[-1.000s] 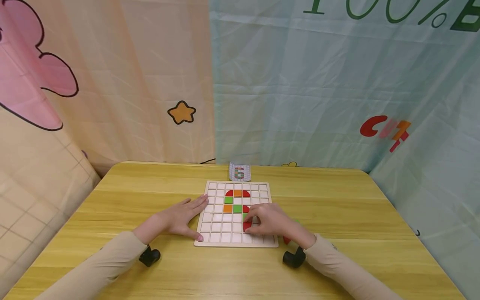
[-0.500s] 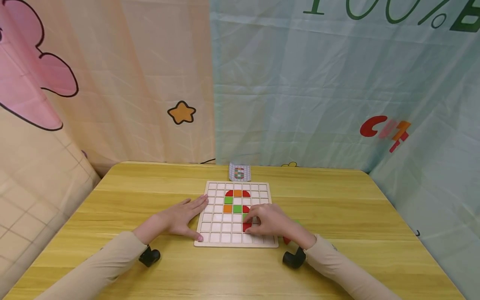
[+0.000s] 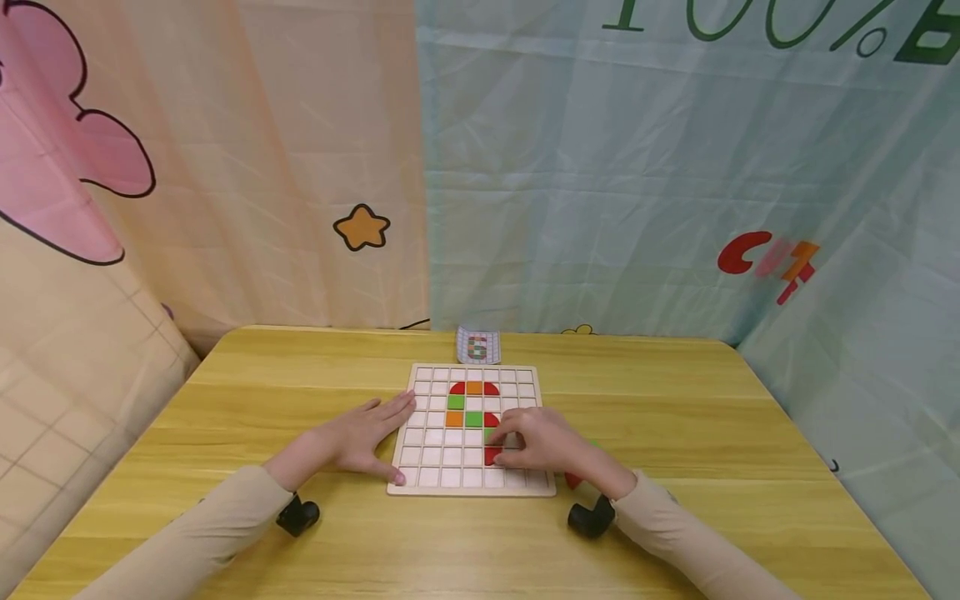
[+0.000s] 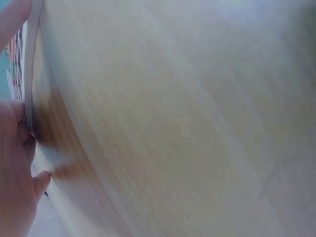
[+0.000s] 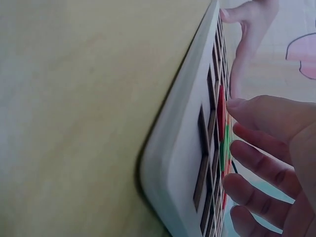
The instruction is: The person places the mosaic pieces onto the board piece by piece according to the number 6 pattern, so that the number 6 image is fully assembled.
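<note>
A pale wooden grid board [image 3: 471, 492] lies on the table, with red, orange and green tiles set in several of its squares. My right hand [image 3: 543, 442] is over the board's right half. Its thumb and index fingertips pinch the edges of a red tile [image 3: 491, 456] low in the pattern, which appears seated in its square. In the right wrist view the thumb meets the red tile [image 5: 220, 113], and the other fingers are loosely bent. My left hand [image 3: 367, 437] lies spread at the board's left side, thumb and fingertips touching the rim; the left wrist view shows it only partly.
Behind the board is a small card [image 3: 478, 346] printed with a coloured grid pattern. A loose red piece [image 3: 573, 481] and a bit of green peek out around my right wrist, mostly hidden. Black wrist devices [image 3: 297, 515] sit under both cuffs. Printed curtains [image 3: 600, 208] surround the table [image 3: 300, 358].
Both hands hold nearly the same place. The whole head view has shifted very slightly; the tiles in the board look unchanged.
</note>
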Demonstrator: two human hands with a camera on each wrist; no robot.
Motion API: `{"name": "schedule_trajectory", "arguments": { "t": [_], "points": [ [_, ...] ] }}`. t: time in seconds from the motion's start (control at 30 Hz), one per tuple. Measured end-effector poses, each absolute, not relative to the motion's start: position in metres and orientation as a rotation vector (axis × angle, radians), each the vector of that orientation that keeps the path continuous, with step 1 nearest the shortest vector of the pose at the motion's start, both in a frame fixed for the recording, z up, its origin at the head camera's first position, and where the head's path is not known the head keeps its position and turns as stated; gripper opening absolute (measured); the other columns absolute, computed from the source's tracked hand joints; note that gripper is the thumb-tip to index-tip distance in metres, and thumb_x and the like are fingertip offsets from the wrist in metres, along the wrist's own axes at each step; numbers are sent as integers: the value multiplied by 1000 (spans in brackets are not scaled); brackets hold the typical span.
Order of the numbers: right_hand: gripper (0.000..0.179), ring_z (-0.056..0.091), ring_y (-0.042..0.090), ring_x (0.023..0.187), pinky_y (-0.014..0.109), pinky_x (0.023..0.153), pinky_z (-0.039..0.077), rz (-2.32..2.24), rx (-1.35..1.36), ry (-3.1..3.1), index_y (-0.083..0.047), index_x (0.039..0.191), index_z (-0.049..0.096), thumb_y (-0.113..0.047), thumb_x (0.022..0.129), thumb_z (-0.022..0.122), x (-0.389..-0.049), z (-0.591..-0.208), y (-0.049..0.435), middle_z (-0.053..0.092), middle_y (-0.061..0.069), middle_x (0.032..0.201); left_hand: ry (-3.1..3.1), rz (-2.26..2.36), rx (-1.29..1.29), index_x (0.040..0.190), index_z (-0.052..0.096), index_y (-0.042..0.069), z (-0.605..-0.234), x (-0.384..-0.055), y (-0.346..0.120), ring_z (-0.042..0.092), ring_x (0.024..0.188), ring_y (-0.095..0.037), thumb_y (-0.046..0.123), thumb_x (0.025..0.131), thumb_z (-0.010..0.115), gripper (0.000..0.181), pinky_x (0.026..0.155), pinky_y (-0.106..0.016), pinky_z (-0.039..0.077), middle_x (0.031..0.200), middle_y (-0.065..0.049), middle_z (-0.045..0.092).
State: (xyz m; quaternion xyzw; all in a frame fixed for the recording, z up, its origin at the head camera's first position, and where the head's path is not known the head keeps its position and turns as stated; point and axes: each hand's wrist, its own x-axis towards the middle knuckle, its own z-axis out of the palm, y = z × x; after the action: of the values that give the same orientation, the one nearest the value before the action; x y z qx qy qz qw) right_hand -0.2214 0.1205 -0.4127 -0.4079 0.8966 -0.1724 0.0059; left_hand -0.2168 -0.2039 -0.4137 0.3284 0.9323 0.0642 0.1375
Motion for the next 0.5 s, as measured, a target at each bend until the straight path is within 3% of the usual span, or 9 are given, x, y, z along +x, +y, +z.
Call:
{"name": "schedule_trajectory", "arguments": {
  "t": [0.27, 0.5],
  "points": [
    [17, 47, 1, 62, 15, 55, 40, -656, -1178, 2846, -21, 99, 76, -28, 83, 74, -222, -412, 140, 68, -11, 91, 2700, 183, 954, 154, 15, 3, -415, -217, -204, 17, 149, -27, 75, 76, 57, 114, 119, -53, 18, 162, -13, 8],
    [14, 46, -1, 59, 15, 53, 39, -709, -1140, 2901, -19, 97, 75, -25, 84, 74, -223, -410, 163, 67, -9, 86, 2703, 187, 959, 153, 16, 2, -413, -216, -203, 18, 149, -27, 74, 76, 58, 113, 119, -53, 18, 162, -13, 9]
  ]
}}
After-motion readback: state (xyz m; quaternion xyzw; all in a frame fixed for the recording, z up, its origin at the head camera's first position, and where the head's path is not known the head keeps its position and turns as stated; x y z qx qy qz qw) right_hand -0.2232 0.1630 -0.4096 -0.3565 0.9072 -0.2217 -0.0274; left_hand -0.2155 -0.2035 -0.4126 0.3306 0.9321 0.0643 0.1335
